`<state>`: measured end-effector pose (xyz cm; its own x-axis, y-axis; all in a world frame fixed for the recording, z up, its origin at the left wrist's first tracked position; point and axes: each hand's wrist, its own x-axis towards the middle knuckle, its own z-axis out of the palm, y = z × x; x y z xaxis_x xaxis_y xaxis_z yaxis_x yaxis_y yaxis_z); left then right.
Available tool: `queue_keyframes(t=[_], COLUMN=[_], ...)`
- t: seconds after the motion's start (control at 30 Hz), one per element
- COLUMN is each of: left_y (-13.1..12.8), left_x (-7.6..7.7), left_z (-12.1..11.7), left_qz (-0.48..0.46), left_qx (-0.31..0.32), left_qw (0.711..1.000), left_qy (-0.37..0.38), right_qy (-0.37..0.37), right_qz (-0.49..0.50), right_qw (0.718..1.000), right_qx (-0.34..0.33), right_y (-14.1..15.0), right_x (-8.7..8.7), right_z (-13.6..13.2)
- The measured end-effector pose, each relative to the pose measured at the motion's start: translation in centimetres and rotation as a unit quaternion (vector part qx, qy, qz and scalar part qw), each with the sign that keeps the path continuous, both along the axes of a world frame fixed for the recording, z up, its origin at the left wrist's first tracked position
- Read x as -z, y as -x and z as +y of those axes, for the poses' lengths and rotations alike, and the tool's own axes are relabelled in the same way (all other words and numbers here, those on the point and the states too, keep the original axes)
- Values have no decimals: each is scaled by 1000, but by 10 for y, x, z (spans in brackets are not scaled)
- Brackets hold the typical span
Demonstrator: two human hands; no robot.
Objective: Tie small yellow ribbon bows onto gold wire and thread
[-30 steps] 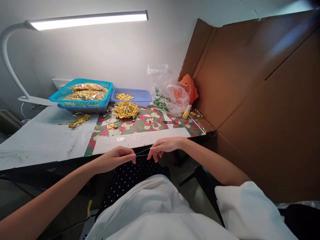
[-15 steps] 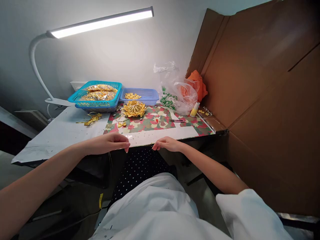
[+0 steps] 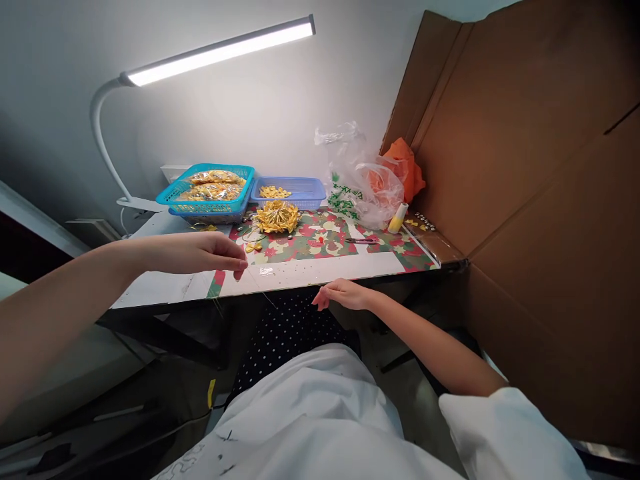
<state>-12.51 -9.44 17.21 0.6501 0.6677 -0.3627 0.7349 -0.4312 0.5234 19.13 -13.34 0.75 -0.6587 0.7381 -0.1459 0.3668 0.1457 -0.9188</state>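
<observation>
My left hand (image 3: 220, 256) is raised over the table's front edge, its fingertips pinched together. A thin, pale thread (image 3: 263, 291) hangs slackly from it, and a few fine strands show below the hand. My right hand (image 3: 344, 295) hovers just in front of the edge, thumb and fingers closed; what is between them, if anything, is too small to make out. Beyond the hands lie a gold ribbon flower (image 3: 277, 218) and a small gold bow (image 3: 253, 247). A pair of thread snips (image 3: 362, 241) rests farther right. The hands are apart.
A turquoise basket (image 3: 167, 199) with bagged gold pieces stands at the back left, beside a blue basket (image 3: 313, 190) holding small gold bows. Plastic bags (image 3: 367, 190), a yellow-and-white thread spool (image 3: 398, 218) and a tall cardboard sheet (image 3: 520, 173) are at right. A lamp (image 3: 220, 53) hangs above.
My hands have moved apart. The left went up and left, trailing the thread that earlier was stretched between both hands; the right shifted slightly right. The view has turned left.
</observation>
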Motion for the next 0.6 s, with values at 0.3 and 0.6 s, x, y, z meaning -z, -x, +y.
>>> queue_keyframes(t=[0.3, 0.6], left_y=[-6, -16], left_x=[-30, -46], left_z=[-3, -4], left_qz=[57, 105], left_qx=[-8, 11], left_qw=[998, 993], left_qy=[-6, -46], right_qy=[-12, -32], right_qz=[-115, -195], right_qw=[993, 980], right_qx=[-16, 28], right_y=[18, 12], right_x=[37, 26], right_z=[-13, -18])
